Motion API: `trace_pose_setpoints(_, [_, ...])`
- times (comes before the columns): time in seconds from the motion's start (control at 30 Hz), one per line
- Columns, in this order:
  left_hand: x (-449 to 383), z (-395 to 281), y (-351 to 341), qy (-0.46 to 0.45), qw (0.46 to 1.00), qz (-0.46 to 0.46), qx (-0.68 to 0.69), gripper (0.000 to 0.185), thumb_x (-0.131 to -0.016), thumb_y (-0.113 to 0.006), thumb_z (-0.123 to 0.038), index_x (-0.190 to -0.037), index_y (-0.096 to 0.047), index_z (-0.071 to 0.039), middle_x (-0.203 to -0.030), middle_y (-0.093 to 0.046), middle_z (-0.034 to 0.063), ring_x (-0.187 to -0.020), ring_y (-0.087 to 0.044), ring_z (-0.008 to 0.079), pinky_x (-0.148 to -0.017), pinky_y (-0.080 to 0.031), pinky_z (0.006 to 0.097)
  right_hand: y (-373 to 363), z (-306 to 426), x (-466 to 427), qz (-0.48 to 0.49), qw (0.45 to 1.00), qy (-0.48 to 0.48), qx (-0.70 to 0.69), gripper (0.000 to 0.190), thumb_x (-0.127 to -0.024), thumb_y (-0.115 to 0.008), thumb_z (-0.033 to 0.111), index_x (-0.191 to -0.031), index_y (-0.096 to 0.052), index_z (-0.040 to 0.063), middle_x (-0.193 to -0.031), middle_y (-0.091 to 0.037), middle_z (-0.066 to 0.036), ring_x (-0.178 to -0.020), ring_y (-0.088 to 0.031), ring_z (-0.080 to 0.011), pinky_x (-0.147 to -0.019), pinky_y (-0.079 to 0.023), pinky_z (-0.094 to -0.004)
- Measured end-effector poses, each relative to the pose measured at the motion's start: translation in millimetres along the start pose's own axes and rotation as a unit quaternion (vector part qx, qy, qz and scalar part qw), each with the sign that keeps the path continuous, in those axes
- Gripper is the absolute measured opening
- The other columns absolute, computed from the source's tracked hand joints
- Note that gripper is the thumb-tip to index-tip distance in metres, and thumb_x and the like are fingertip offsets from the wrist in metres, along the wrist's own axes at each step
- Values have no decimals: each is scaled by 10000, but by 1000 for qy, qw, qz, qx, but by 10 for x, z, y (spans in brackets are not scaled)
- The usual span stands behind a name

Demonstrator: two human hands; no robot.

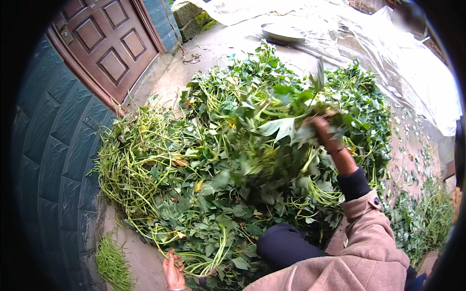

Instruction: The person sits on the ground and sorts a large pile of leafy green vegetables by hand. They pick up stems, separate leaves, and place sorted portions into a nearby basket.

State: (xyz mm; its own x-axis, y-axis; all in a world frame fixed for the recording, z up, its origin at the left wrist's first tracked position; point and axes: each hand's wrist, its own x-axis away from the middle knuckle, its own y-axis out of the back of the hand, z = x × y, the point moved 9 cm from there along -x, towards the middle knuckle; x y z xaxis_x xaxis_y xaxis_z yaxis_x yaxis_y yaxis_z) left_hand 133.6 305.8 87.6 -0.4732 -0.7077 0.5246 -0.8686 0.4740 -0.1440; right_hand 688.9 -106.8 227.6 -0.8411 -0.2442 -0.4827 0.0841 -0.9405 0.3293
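A large heap of leafy green vines (204, 214), probably sweet potato vines, covers the floor in front of me. At the heap's near left edge, my left hand (174, 271) has its fingers closed around a few long pale-green stems (204, 263). My right hand (322, 127) is over the far right part of the heap, gripping a leafy bunch of vines (280, 127). Motion blurs that bunch, and leaves partly hide the fingers. On the heap's left side, a tangle of mostly bare stems (127, 156) is piled up.
A small pile of thin green stalks (113, 263) lies by the blue tiled wall (54, 152). Beyond are a brown panelled door (105, 43), a shallow round pan (284, 32) and pale plastic sheeting (393, 65). More greenery (418, 211) lies at right, beyond my knee (287, 242).
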Motion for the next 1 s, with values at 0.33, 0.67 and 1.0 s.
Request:
trace_pose_setpoints(0.33, [63,-19,33,-21,1000,-6,-17,236,-928,-551,-250,-1084,-548,-73,-789,-563,22,-558,-448,50,-425,-310,156,2935,-258,1526,-140,962,-217,-86,210,-868,-519,251,-865,-633,75,-803,-631,-36,-716,-593,-147,-678,-489,-276])
trace_pose_setpoints(0.67, [-130,352,-40,1,998,57,40,238,-928,-549,-242,-1097,-551,-74,-807,-559,33,-550,-460,67,-406,-335,166,4569,-2246,4201,-188,787,-538,236,364,-692,-699,211,-1000,-654,21,-934,-666,-138,-863,-630,-243,-766,-503,-382])
trace_pose_setpoints(1.0, [27,86,116,-30,999,10,8,258,-935,-536,-256,-1111,-551,-68,-790,-549,23,-542,-452,67,-420,-324,181,2572,140,777,-99,775,-106,616,657,-810,-633,424,-1290,-450,15,-1232,-535,-167,-1135,-502,-275,-900,-437,-384])
